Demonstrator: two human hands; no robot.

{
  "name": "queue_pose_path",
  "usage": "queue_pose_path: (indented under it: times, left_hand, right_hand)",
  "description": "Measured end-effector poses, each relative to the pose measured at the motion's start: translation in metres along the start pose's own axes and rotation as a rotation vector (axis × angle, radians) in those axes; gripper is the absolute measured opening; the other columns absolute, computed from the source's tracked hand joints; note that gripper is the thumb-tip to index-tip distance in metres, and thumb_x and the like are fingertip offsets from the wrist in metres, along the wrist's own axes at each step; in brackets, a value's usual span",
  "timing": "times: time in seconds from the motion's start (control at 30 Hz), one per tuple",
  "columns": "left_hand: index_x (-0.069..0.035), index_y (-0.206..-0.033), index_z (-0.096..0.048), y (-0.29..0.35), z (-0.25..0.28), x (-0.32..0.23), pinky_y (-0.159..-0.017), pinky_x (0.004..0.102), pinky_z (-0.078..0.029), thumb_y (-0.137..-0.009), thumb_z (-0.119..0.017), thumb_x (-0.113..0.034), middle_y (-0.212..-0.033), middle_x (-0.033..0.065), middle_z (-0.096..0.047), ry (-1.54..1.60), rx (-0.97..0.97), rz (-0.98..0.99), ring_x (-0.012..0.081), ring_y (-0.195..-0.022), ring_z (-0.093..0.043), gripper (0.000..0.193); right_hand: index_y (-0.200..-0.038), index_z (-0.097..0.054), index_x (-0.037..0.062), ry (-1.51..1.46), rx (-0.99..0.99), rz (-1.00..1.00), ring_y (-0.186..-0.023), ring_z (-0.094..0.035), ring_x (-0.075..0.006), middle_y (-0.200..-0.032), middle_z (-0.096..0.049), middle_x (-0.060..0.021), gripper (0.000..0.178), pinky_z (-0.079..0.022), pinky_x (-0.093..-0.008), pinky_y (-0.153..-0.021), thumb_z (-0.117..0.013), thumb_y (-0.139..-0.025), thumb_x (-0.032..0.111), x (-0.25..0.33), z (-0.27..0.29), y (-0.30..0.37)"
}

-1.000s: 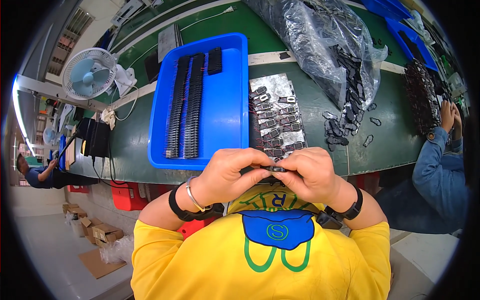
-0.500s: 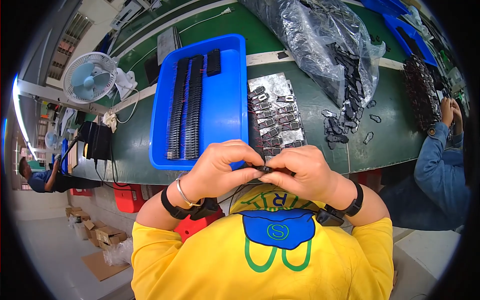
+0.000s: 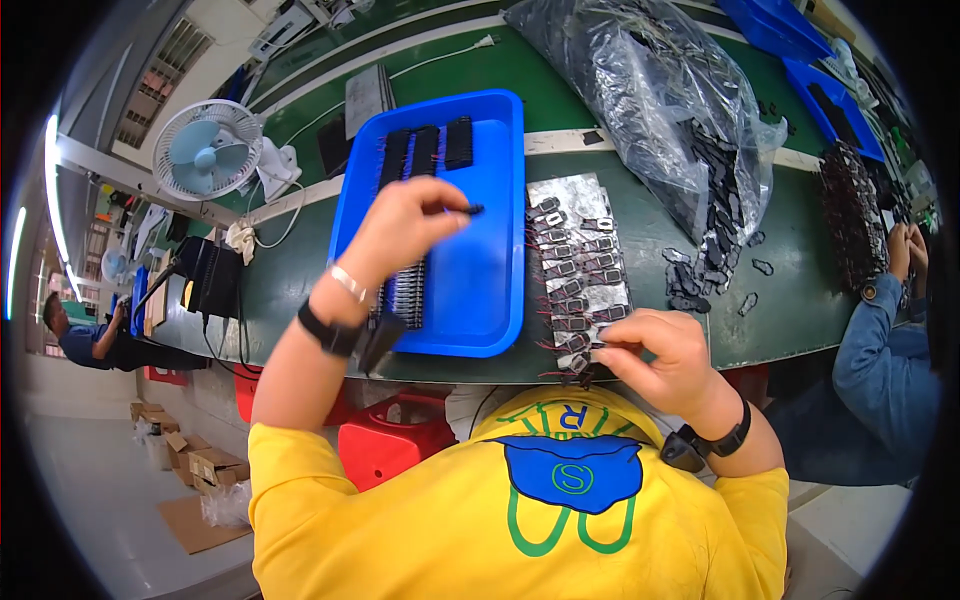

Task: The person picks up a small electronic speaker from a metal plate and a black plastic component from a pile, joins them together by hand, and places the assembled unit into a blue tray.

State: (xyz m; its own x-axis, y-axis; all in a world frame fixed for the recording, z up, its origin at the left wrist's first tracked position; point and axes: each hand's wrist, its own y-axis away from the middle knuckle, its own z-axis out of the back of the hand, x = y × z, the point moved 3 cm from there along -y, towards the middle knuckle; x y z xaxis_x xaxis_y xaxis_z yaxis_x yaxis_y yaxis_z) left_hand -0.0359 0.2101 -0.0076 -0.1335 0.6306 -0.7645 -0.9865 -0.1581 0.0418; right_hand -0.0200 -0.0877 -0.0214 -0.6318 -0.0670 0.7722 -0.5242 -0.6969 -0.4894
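Observation:
My left hand (image 3: 415,222), slightly blurred, is over the blue tray (image 3: 513,220) and pinches a small black part (image 3: 474,210) between thumb and fingertips. Below it, rows of black parts with red wires (image 3: 412,285) stand in the tray, partly hidden by my hand and wrist. My right hand (image 3: 660,355) is at the near right edge of a grey metal plate (image 3: 568,190). Its thumb and forefinger close around one of the small black wired modules (image 3: 599,346) there. More such modules (image 3: 566,269) lie in two columns on the plate.
A clear plastic bag (image 3: 660,90) spills flat black pieces (image 3: 715,240) on the green table right of the plate. A white fan (image 3: 207,155) and a black box (image 3: 213,280) stand at left. Another person's hand (image 3: 905,250) works at far right. Red stools (image 3: 395,437) stand below.
My hands have parted from in front of my chest. The left has gone up and left over the tray with the black part; the right has moved right, to the modules on the plate.

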Motion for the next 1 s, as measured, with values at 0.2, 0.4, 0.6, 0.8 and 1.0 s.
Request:
queue_pose_path:
  times: [0.2, 0.4, 0.6, 0.8, 1.0]
  left_hand:
    - [-0.004, -0.094, -0.07, -0.079, 0.013, 0.061, -0.077, 0.0349, -0.052, -0.075, -0.071, -0.012, -0.088, 0.0131, -0.069, -0.493, -0.035, -0.11, 0.0266, -0.082, -0.066, 0.021]
    - [-0.005, -0.09, -0.068, -0.094, -0.003, 0.061, -0.078, 0.0407, -0.051, -0.075, -0.069, -0.013, -0.088, 0.0141, -0.068, -0.735, -0.018, -0.192, 0.0324, -0.085, -0.064, 0.017]
    - [-0.006, -0.092, -0.065, -0.077, -0.001, 0.052, -0.076, 0.04, -0.051, -0.075, -0.069, -0.013, -0.09, 0.0132, -0.067, -0.764, -0.125, -0.242, 0.031, -0.084, -0.063, 0.019]
    - [-0.005, -0.097, -0.064, -0.043, -0.035, -0.006, -0.077, 0.0372, -0.051, -0.078, -0.069, -0.012, -0.091, 0.0128, -0.066, -0.176, 0.064, -0.24, 0.0286, -0.085, -0.064, 0.021]
    - [-0.004, -0.097, -0.064, -0.04, -0.06, -0.016, -0.077, 0.0351, -0.051, -0.078, -0.069, -0.01, -0.09, 0.0113, -0.067, -0.295, 0.051, -0.29, 0.0264, -0.084, -0.064, 0.021]
  right_hand:
    - [-0.08, -0.064, 0.0008, 0.048, -0.05, -0.029, -0.051, -0.057, -0.0174, -0.065, -0.061, -0.009, 0.011, -0.043, -0.0268, -0.048, -0.072, -0.073, 0.0, -0.005, 0.008, 0.011]
    - [-0.08, -0.063, 0.0008, 0.114, -0.068, -0.081, -0.052, -0.057, -0.0172, -0.065, -0.061, -0.0089, 0.011, -0.042, -0.0267, -0.049, -0.072, -0.073, 0.0, -0.008, 0.018, 0.021]
    - [-0.08, -0.063, 0.0005, 0.11, -0.072, -0.086, -0.053, -0.058, -0.0172, -0.065, -0.061, -0.0088, 0.01, -0.043, -0.0266, -0.049, -0.071, -0.074, 0.0, -0.011, 0.02, 0.015]
    - [-0.08, -0.064, 0.0002, 0.083, -0.076, -0.076, -0.053, -0.058, -0.0174, -0.066, -0.061, -0.009, 0.01, -0.044, -0.0267, -0.049, -0.071, -0.074, -0.001, -0.015, 0.014, 0.008]
    - [-0.081, -0.064, 0.0, 0.059, -0.07, -0.071, -0.053, -0.059, -0.0183, -0.067, -0.062, -0.0101, 0.01, -0.045, -0.0268, -0.048, -0.072, -0.075, -0.001, -0.012, 0.008, 0.008]
